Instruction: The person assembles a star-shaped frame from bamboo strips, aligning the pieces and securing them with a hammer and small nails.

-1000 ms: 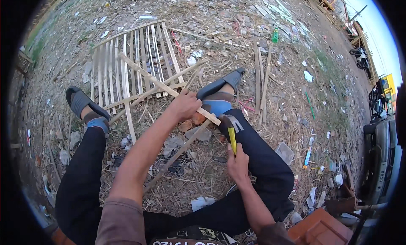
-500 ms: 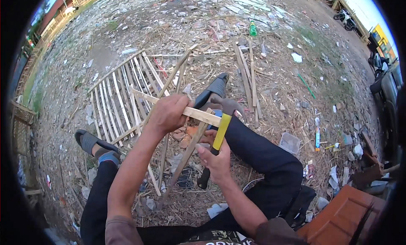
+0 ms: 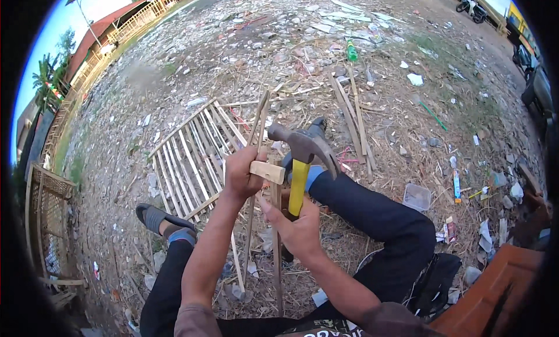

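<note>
My left hand (image 3: 243, 173) is closed around a short pale wooden slat (image 3: 269, 171), whose cut end juts out to the right. In my right hand (image 3: 297, 225) is a claw hammer (image 3: 299, 185) with a yellow handle, its dark metal head raised above the slat's end. An upright wooden stick (image 3: 278, 261) meets the slat from below, close to my right fingers, which are partly hidden. Thin sticks (image 3: 251, 232) rise beside it, passing behind my left hand. Whether a nail sits at the joint cannot be made out.
A slatted wooden panel (image 3: 181, 128) lies beyond my left forearm. Loose wood strips (image 3: 353, 124) rest ahead to the right, near a green bottle (image 3: 351, 50). A clear plastic tub (image 3: 417, 197) and a reddish-brown wooden panel (image 3: 495, 290) are at right; a woven-sided frame (image 3: 51, 220) stands at left.
The hammer head has come up and nearer, tilting over the slat. The slat now points more toward me, and the stick below has swung from slanted to upright. The whole view has shifted.
</note>
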The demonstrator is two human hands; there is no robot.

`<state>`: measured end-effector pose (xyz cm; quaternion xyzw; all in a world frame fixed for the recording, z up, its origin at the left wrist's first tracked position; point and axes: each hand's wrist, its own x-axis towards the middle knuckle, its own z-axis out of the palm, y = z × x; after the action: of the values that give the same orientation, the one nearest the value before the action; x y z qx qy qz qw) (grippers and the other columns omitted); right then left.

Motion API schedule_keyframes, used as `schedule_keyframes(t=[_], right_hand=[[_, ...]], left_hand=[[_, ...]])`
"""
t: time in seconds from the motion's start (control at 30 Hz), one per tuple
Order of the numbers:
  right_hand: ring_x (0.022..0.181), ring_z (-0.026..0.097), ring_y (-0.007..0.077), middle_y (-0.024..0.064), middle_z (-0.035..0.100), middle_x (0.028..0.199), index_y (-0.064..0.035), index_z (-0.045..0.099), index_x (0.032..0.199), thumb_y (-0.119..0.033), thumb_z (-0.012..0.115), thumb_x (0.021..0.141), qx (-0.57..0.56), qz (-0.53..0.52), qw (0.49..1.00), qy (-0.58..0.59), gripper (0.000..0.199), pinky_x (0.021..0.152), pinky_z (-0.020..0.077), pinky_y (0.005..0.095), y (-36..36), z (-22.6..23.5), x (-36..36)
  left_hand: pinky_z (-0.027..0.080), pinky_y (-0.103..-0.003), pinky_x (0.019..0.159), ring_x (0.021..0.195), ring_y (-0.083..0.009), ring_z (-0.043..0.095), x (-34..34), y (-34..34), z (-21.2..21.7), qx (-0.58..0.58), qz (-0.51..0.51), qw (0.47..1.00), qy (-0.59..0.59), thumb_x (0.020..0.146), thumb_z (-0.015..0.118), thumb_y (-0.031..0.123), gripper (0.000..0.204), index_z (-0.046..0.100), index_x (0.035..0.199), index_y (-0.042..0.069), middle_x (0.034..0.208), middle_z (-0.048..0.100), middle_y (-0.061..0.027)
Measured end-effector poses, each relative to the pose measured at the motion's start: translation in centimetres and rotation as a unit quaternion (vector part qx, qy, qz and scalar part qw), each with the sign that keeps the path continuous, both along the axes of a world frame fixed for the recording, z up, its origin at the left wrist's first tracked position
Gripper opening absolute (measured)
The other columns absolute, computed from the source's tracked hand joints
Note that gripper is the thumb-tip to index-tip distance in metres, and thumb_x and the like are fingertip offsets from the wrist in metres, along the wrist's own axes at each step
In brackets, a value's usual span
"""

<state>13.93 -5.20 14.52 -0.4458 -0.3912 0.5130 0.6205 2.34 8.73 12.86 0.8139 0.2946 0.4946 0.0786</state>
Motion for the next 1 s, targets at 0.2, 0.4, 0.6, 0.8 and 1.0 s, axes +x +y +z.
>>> schedule_keyframes(t=[0.2, 0.4, 0.6, 0.8, 1.0], right_hand=[[0.053, 0.041, 0.0019, -0.0027, 0.048, 0.076, -0.0062, 0.049, 0.119, -0.032, 0.052, 0.096, -0.003, 0.069, 0.995, 0.078, 0.035, 0.047, 0.0338, 0.0183, -0.8, 0.0, 1.9], [0.050, 0.036, 0.0016, -0.0022, 0.043, 0.071, -0.0075, 0.033, 0.127, -0.029, 0.048, 0.099, -0.090, 0.118, 0.985, 0.092, 0.038, 0.042, 0.0297, 0.0178, -2.3, -0.1, 4.2], [0.044, 0.033, 0.0020, -0.0012, 0.043, 0.068, -0.0098, 0.035, 0.118, -0.013, 0.052, 0.094, -0.155, 0.067, 0.984, 0.056, 0.029, 0.038, 0.0265, 0.0179, -4.5, -1.1, 6.4], [0.048, 0.036, 0.0013, -0.0027, 0.041, 0.071, -0.0078, 0.037, 0.122, -0.010, 0.057, 0.091, -0.227, 0.040, 0.973, 0.027, 0.038, 0.039, 0.0280, 0.0180, -6.2, -2.4, 7.7], [0.048, 0.038, 0.0028, -0.0001, 0.047, 0.074, -0.0070, 0.036, 0.126, -0.008, 0.055, 0.091, -0.277, 0.059, 0.959, 0.009, 0.040, 0.040, 0.0301, 0.0184, -7.6, -3.9, 8.0]], left_hand=[[0.031, -0.037, 0.043, 0.043, -0.0280, 0.043, -1.1, -0.2, 3.4, 0.035, 0.088, 0.993, -0.077, 0.088, 0.055, 0.013, 0.028, 0.047, 0.064, 0.002, 0.053, 0.039, -0.0116], [0.026, -0.027, 0.055, 0.058, -0.0108, 0.029, -3.2, 1.7, 9.7, -0.001, -0.039, 0.959, -0.280, 0.100, 0.037, 0.023, 0.034, 0.035, 0.070, 0.008, 0.062, 0.032, -0.0004], [0.029, -0.029, 0.064, 0.062, -0.0125, 0.027, -6.7, 3.9, 13.9, 0.080, -0.074, 0.915, -0.389, 0.102, 0.037, 0.035, 0.043, 0.033, 0.067, 0.010, 0.063, 0.030, 0.0006], [0.037, -0.032, 0.072, 0.063, -0.0132, 0.033, -10.7, 4.6, 7.4, 0.016, -0.043, 0.810, -0.585, 0.100, 0.040, 0.041, 0.042, 0.037, 0.070, 0.012, 0.065, 0.033, 0.0007], [0.034, -0.031, 0.066, 0.060, -0.0132, 0.032, -13.1, 1.2, -5.7, -0.072, 0.037, 0.633, -0.770, 0.099, 0.040, 0.044, 0.045, 0.036, 0.067, 0.014, 0.060, 0.031, 0.0016]])
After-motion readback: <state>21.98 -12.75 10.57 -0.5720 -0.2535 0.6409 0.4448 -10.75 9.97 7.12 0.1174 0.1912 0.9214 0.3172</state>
